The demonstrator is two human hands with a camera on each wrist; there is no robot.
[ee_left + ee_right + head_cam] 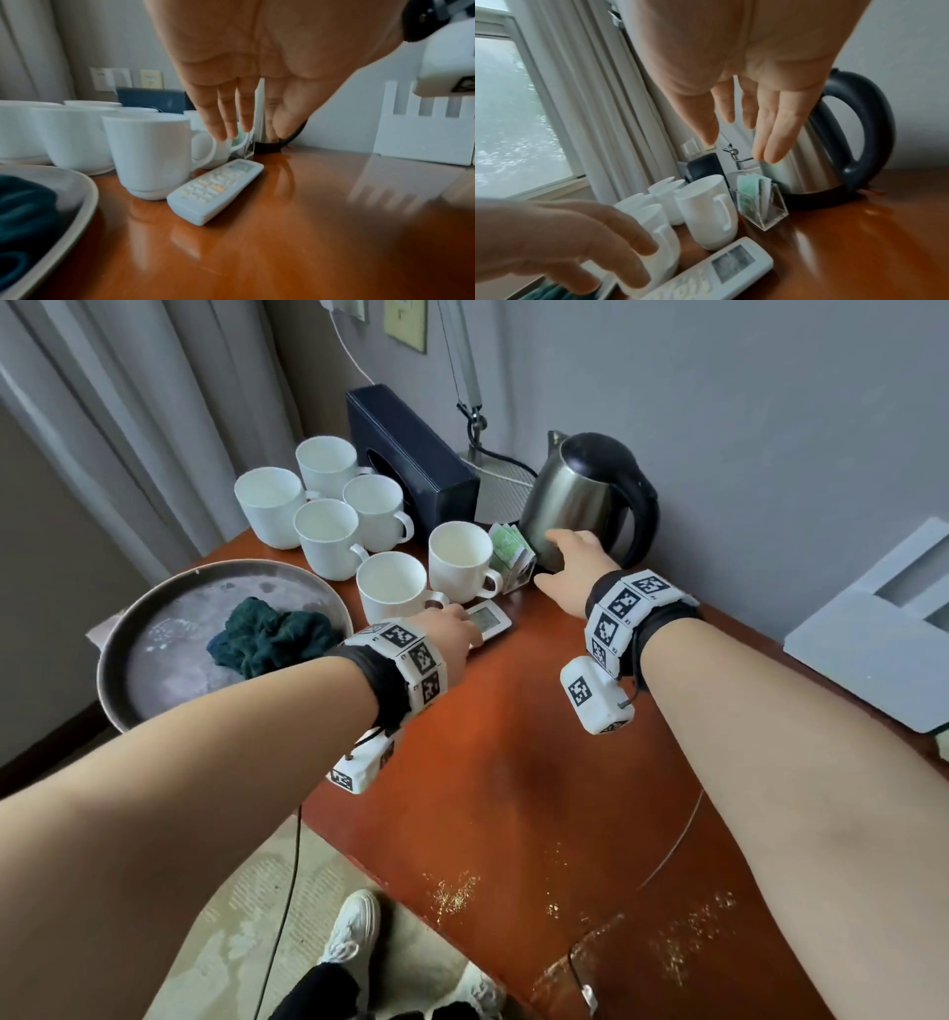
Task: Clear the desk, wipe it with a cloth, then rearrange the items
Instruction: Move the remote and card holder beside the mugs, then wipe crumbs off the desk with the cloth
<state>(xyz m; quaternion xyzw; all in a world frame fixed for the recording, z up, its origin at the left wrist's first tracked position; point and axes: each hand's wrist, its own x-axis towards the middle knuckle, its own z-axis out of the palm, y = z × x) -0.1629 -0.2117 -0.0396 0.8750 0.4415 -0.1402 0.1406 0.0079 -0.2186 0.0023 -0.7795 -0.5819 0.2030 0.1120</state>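
Note:
A white remote control (488,621) (216,188) lies on the orange-brown desk (513,762) beside the nearest white mug (393,588). My left hand (454,624) (246,130) hovers just over the remote with fingers straight, holding nothing. My right hand (570,562) (738,149) reaches with straight fingers toward the steel kettle (585,500) (834,162); whether it touches the kettle I cannot tell. A dark green cloth (272,636) lies bunched in a round grey tray (169,588) at the desk's left edge.
Several white mugs (328,536) cluster at the back left. A clear holder of green sachets (508,554) stands between a mug and the kettle. A dark blue tissue box (405,459) and a lamp base (506,480) sit behind. A white rack (873,629) stands right.

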